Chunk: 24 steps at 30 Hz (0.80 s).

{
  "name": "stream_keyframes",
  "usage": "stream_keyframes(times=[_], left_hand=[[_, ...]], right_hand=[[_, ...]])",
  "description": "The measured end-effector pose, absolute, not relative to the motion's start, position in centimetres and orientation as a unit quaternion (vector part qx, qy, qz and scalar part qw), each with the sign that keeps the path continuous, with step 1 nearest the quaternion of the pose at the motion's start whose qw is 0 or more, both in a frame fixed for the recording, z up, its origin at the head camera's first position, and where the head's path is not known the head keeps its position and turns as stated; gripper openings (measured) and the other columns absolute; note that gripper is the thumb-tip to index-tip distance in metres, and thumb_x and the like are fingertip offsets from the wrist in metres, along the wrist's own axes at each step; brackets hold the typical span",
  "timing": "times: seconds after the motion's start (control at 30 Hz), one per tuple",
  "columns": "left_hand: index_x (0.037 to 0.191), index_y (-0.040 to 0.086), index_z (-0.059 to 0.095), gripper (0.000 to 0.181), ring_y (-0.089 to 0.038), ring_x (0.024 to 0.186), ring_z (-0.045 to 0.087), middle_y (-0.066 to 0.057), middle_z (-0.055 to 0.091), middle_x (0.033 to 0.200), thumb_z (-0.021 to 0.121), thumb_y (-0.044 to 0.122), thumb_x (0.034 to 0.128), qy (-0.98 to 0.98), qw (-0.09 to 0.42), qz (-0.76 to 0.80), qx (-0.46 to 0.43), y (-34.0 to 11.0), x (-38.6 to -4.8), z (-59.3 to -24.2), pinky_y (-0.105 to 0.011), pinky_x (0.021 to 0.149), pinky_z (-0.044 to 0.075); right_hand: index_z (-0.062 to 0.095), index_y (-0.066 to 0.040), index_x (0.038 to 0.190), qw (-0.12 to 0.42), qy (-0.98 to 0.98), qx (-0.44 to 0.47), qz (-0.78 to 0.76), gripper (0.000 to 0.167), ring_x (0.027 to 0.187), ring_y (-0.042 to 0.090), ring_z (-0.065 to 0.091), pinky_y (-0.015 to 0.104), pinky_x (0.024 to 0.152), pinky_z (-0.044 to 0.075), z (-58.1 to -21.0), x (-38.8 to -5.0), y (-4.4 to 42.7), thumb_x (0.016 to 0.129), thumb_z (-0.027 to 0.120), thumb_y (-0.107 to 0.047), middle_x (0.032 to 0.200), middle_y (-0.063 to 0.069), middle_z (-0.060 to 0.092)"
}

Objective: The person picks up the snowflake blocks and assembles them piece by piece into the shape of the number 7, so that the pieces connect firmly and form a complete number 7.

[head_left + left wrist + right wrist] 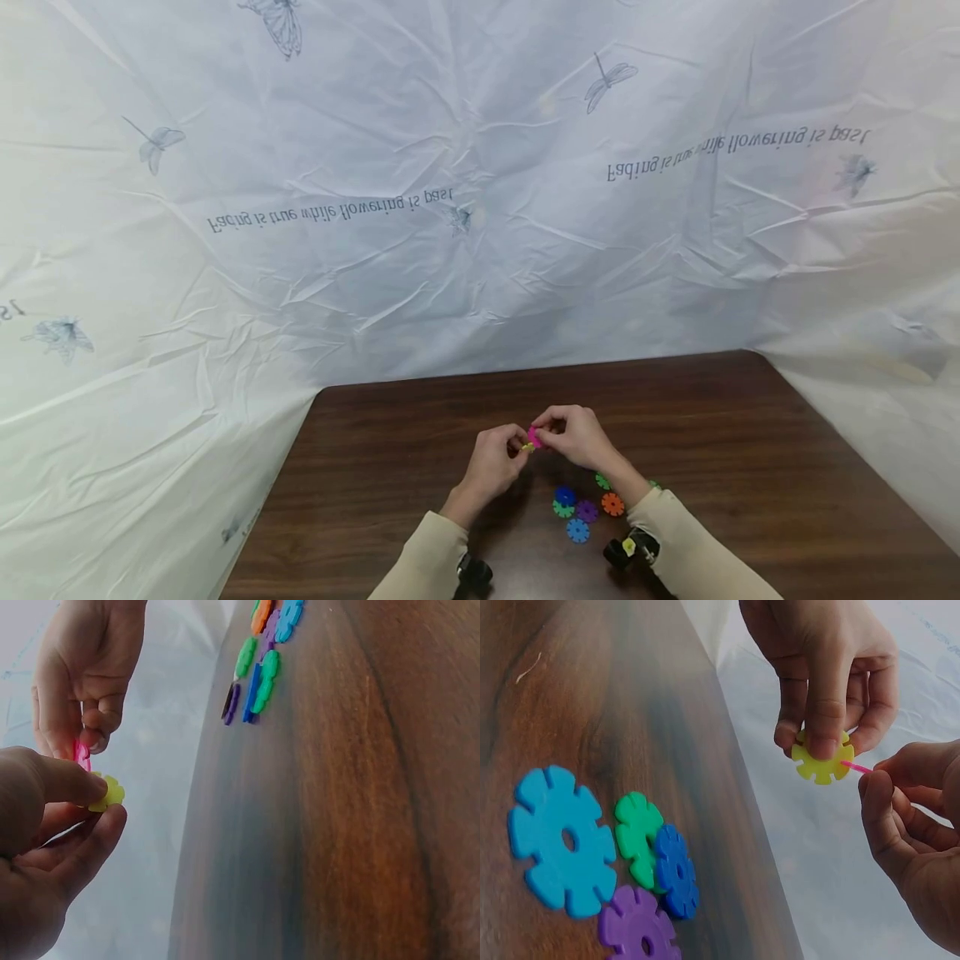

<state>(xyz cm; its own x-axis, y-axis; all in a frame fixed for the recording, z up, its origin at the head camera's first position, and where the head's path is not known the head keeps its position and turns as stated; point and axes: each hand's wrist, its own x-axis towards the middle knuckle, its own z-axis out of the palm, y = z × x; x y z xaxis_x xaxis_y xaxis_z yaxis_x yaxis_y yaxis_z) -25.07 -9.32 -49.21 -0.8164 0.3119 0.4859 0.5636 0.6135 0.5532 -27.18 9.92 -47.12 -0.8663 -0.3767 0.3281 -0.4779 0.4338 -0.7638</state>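
My left hand (pixel 492 462) pinches a yellow notched disc (pixel 823 766) between thumb and fingers. Facing it, my right hand (pixel 577 436) pinches a pink notched disc (pixel 534 437), seen nearly edge-on in the right wrist view. The pink disc's edge meets the yellow one at a notch on its rim; how deep it sits I cannot tell. Both hands are held above the table, close together. Fingers cover part of each disc.
On the brown table (pixel 390 500) lie several loose discs: light blue (pixel 564 841), green (pixel 637 838), dark blue (pixel 676 871), purple (pixel 639 930) and orange (pixel 612 504). Some overlap. A white printed sheet (pixel 480 275) hangs behind the table.
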Motion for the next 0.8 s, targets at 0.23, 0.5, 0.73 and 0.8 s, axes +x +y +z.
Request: stream_keyframes(times=[0.23, 0.5, 0.73, 0.8], left_hand=[[0.088, 0.01, 0.07, 0.011, -0.002, 0.066, 0.061, 0.001, 0.069, 0.076, 0.078, 0.006, 0.0809, -0.889, 0.17, -0.347, -0.247, -9.31, -25.07, -49.05, -0.014, 0.062, 0.051], [0.087, 0.01, 0.071, 0.011, -0.002, 0.066, 0.061, 0.001, 0.069, 0.075, 0.078, 0.006, 0.0799, -0.89, 0.182, -0.331, -0.254, -9.24, -25.26, -49.01, -0.013, 0.062, 0.05], [0.085, 0.009, 0.071, 0.01, -0.003, 0.064, 0.062, 0.001, 0.07, 0.074, 0.079, 0.006, 0.0792, -0.891, 0.197, -0.318, -0.257, -9.14, -25.11, -48.75, -0.013, 0.061, 0.05], [0.084, 0.009, 0.071, 0.01, -0.003, 0.064, 0.062, 0.001, 0.07, 0.073, 0.079, 0.006, 0.079, -0.893, 0.203, -0.31, -0.257, -9.01, -25.0, -48.76, -0.013, 0.06, 0.05]], right_hand=[[0.074, -0.017, 0.093, 0.059, -0.843, 0.249, 0.474, 0.005, 0.062, 0.007, 0.06, 0.025, 0.053, 0.051, -47.33, -27.13, 9.7, 0.089, 0.071, -0.016, 0.077, -0.004, 0.068], [0.074, -0.018, 0.091, 0.055, -0.845, 0.242, 0.474, 0.005, 0.062, 0.007, 0.061, 0.025, 0.054, 0.052, -47.44, -27.32, 9.69, 0.09, 0.071, -0.015, 0.077, -0.004, 0.068], [0.074, -0.016, 0.09, 0.06, -0.838, 0.23, 0.49, 0.004, 0.062, 0.008, 0.061, 0.025, 0.053, 0.051, -47.81, -26.92, 9.24, 0.09, 0.07, -0.017, 0.077, -0.002, 0.069], [0.074, -0.017, 0.09, 0.065, -0.839, 0.226, 0.492, 0.004, 0.062, 0.009, 0.062, 0.024, 0.054, 0.051, -48.08, -26.8, 9.09, 0.09, 0.071, -0.015, 0.078, -0.002, 0.069]])
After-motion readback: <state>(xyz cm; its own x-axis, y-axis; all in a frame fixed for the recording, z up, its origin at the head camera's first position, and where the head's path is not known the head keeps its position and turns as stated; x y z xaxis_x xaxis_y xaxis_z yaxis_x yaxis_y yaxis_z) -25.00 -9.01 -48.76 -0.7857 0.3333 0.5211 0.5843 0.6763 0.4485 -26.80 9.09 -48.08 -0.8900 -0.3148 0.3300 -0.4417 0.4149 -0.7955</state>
